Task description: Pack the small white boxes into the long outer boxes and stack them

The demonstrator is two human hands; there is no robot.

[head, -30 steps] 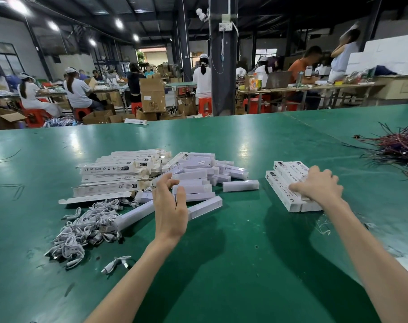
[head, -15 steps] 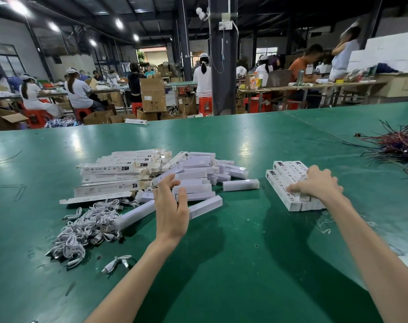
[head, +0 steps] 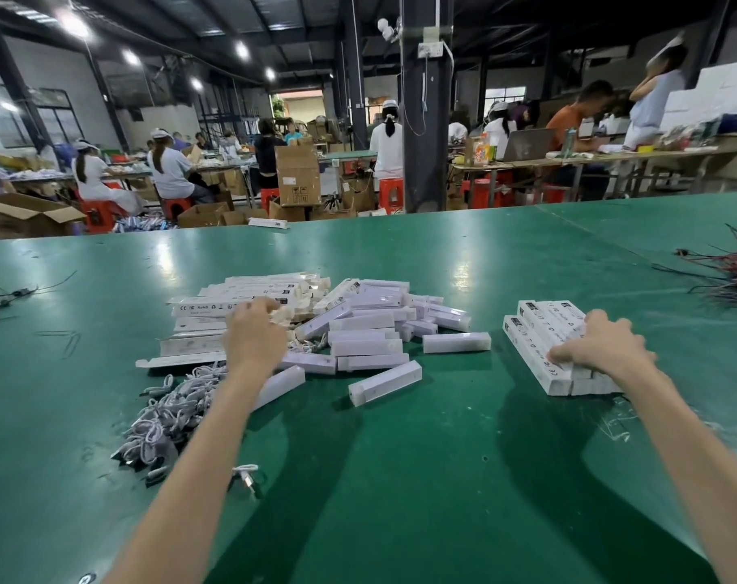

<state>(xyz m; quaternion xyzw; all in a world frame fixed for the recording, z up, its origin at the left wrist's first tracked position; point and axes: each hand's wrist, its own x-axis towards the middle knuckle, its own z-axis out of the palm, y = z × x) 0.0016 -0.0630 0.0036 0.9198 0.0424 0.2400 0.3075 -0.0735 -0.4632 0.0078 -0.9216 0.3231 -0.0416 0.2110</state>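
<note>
Left hand point(head: 255, 335): held over flat outer boxes point(head: 202, 308); fingers curled, grip undeterminable.
Right hand point(head: 602, 351): clamped on stacked outer boxes point(head: 534, 355), fingers curled.

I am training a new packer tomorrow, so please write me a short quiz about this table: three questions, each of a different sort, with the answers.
1. True or false: the right hand is on the stack of printed boxes.
2. What lies nearest the person, on the left side of the table? A) a heap of white cables B) a roll of tape C) a pair of scissors
3. Which hand is over the pile of flat outer boxes?

Key: 1 true. 2 A. 3 the left hand.
</note>
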